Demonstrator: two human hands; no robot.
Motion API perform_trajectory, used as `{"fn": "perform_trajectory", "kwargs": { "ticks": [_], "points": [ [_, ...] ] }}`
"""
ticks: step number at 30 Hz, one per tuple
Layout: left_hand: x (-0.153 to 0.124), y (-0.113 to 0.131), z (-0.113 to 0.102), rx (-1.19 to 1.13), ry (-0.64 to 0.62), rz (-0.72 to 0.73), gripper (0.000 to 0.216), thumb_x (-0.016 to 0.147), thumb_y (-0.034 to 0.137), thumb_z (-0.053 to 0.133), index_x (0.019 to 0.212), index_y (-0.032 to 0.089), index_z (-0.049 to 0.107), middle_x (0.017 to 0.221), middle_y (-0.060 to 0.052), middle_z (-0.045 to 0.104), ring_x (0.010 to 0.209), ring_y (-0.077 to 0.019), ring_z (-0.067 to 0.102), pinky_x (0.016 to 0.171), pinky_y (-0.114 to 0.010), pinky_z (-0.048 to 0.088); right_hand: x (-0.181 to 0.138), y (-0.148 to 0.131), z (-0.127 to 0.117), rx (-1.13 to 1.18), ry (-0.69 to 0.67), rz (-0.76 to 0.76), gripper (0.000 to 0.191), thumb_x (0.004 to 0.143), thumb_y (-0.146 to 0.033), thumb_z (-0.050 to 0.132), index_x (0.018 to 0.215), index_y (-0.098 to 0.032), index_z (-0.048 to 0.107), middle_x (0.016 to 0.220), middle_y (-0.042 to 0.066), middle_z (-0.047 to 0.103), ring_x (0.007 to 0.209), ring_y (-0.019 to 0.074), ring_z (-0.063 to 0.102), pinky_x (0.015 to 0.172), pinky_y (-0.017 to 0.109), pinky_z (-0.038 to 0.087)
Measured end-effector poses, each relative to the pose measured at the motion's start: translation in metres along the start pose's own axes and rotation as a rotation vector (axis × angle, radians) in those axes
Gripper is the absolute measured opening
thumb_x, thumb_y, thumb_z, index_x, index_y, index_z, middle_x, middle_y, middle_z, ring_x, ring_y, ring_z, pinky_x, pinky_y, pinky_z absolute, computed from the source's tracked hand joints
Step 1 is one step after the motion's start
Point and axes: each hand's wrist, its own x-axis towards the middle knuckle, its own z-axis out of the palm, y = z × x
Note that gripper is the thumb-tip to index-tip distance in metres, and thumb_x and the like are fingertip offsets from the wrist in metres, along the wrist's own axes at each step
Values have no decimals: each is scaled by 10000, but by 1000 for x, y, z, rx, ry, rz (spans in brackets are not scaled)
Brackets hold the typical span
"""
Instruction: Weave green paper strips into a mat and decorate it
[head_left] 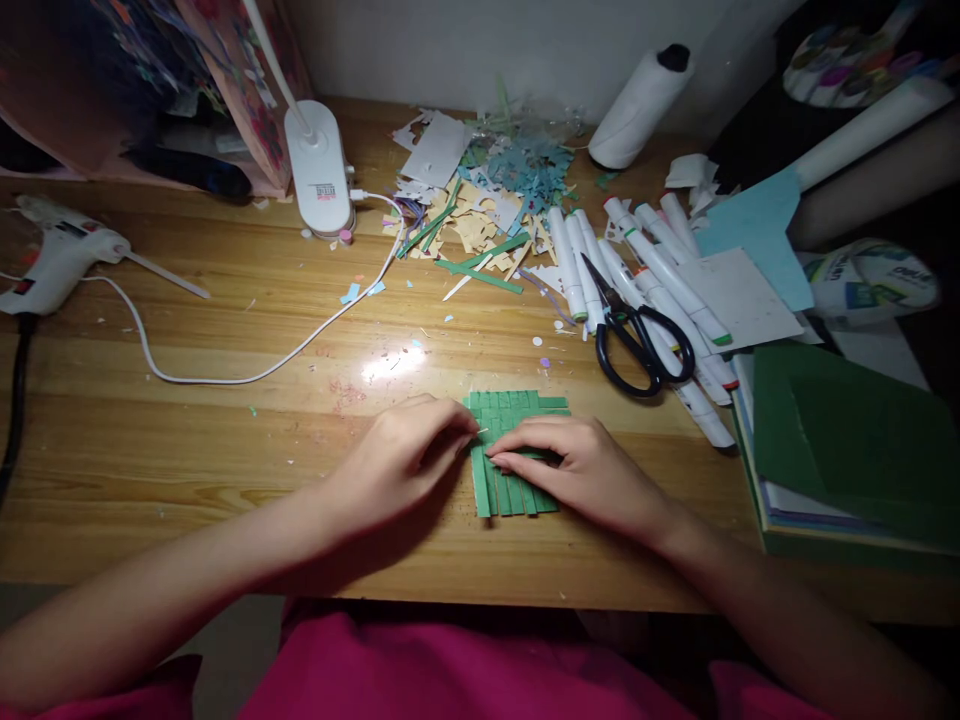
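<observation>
A small mat of woven green paper strips (512, 492) lies flat on the desk, with uneven strip ends along its edges. At its left edge, my left hand (409, 450) is closed in a pinch, and a thin pale sliver shows by the fingertips; what it is I cannot make out. My right hand (581, 460) rests over the mat's right side, its thumb and forefinger pinched together on a green paper strip near the left edge. Both hands cover parts of the weave.
Black-handled scissors (645, 345) lie across several white markers (675, 270). Paper scraps (480, 200) are heaped at the back. A glue gun (64, 255) and a lamp base (321, 170) with a white cable stand left. Stacked green paper (847, 430) sits at right.
</observation>
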Motion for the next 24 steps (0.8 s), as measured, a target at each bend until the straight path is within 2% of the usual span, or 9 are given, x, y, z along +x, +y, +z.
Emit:
{"fn": "perform_trajectory", "kwargs": {
  "ticks": [14, 17, 24],
  "points": [
    [1, -2, 0, 40, -11, 72, 91, 845, 104, 592, 917, 157, 607, 813, -23, 640, 752, -140, 572, 671, -262, 449, -1, -1, -3, 7, -16, 37, 100, 826, -205, 640, 900, -222, 706, 875, -4, 739, 783, 139, 671, 737, 260, 496],
    [1, -2, 0, 16, -17, 65, 110, 851, 80, 573, 922, 156, 611, 821, -21, 644, 754, -134, 577, 675, -253, 451, -1, -1, -4, -37, -3, 7, 139, 818, -200, 648, 954, -206, 677, 913, 4, 730, 817, 142, 666, 741, 250, 492],
    [1, -1, -1, 0, -11, 48, 125, 842, 60, 570, 915, 151, 615, 827, -20, 645, 761, -130, 581, 681, -247, 453, -3, 3, 1, -185, 51, -127, 57, 847, -207, 605, 869, -172, 644, 808, 33, 706, 753, 158, 651, 703, 278, 490]
  ]
}}
